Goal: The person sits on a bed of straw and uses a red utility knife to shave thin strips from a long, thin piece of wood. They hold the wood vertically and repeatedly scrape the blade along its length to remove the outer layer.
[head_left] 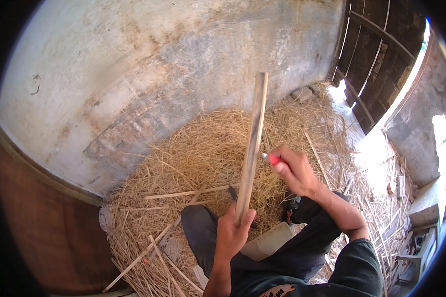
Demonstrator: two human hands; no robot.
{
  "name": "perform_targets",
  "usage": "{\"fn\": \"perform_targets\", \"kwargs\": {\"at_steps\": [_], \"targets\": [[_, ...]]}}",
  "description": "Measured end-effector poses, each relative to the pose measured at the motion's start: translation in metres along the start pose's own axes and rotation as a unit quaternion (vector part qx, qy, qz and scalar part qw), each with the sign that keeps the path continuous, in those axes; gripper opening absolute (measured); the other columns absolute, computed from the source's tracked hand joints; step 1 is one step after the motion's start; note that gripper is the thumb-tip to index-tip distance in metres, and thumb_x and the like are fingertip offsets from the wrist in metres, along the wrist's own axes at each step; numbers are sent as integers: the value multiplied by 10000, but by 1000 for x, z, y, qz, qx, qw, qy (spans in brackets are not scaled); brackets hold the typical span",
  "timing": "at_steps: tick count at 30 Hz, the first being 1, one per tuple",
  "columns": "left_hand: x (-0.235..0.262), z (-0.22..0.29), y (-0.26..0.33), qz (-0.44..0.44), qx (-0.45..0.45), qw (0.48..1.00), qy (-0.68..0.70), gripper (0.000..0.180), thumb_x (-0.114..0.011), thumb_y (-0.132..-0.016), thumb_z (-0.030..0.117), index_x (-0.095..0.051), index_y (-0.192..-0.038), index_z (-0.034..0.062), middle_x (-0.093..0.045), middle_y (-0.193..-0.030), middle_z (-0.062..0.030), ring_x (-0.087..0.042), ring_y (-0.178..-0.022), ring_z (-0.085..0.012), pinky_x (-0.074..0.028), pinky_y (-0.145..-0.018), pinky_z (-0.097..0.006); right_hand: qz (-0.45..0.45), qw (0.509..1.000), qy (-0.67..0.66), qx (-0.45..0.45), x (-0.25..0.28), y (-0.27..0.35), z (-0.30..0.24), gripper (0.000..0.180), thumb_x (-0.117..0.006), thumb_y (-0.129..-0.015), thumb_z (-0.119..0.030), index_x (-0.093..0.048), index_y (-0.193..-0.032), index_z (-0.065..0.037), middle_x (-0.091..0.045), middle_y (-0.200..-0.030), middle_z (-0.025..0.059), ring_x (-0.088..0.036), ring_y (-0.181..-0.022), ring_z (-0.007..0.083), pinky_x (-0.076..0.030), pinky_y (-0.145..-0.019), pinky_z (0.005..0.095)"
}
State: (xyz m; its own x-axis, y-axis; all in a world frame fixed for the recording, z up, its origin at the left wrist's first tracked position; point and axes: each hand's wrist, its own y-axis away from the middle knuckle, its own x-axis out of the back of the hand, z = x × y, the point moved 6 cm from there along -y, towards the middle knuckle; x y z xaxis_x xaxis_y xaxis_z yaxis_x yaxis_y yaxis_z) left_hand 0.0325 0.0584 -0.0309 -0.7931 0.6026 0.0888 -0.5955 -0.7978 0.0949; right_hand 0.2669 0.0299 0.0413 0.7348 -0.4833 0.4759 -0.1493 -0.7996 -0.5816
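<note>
My left hand (pixel 231 232) is closed around the lower end of a bamboo slat (pixel 252 143). The slat stands tilted up in front of me, with a dark streak along its face. My right hand (pixel 297 171) grips a red-handled tool (pixel 273 159) to the right of the slat. A short silvery metal end shows by the slat's edge; the tool's kind is hard to make out. Behind the slat, near my left fingers, a dark flat piece (pixel 233 192) shows partly, the rest hidden.
Straw and shavings (pixel 198 148) cover the floor around my bent legs. Several loose strips (pixel 148 252) lie at the left. A stained wall (pixel 183 64) rises ahead, a brown panel (pixel 49 218) stands left, and a dark plank door (pixel 381 54) is at far right.
</note>
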Motion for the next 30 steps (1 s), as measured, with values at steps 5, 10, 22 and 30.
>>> {"fn": "perform_targets", "kwargs": {"at_steps": [5, 10, 22, 30], "targets": [[4, 9, -9, 31, -50, 998, -20, 299, -648, -1109, 309, -646, -1063, 13, -545, -698, 41, -474, -593, -24, -362, -503, -232, -57, 985, 121, 106, -16, 9, -39, 257, -831, -911, -320, -767, -1059, -121, -664, -814, 45, -681, -627, 269, -545, -543, 382], [3, 23, -10, 61, -99, 991, -60, 323, -639, -1114, 306, -663, -1092, -15, -561, -693, 25, -481, -593, -44, -369, -514, -254, -54, 976, 146, 150, -25, 15, -52, 255, -844, -892, -329, -783, -1065, -151, -626, -770, 8, -658, -570, 223, -529, -497, 355], [5, 41, -9, 85, -64, 988, -116, 353, -638, -1108, 316, -675, -1046, -29, -608, -636, -103, -607, -544, -178, -463, -530, -365, -42, 976, 182, 115, -25, 18, -57, 261, -844, -891, -346, -790, -1065, -158, -617, -744, 6, -651, -538, 233, -520, -476, 358], [5, 36, 1, 86, -46, 989, -115, 378, -633, -1109, 331, -651, -971, -21, -585, -603, -119, -602, -501, -215, -446, -500, -383, -20, 980, 173, 95, -19, 12, -48, 242, -860, -879, -339, -814, -1057, -181, -681, -758, 14, -658, -543, 232, -508, -469, 358]]}}
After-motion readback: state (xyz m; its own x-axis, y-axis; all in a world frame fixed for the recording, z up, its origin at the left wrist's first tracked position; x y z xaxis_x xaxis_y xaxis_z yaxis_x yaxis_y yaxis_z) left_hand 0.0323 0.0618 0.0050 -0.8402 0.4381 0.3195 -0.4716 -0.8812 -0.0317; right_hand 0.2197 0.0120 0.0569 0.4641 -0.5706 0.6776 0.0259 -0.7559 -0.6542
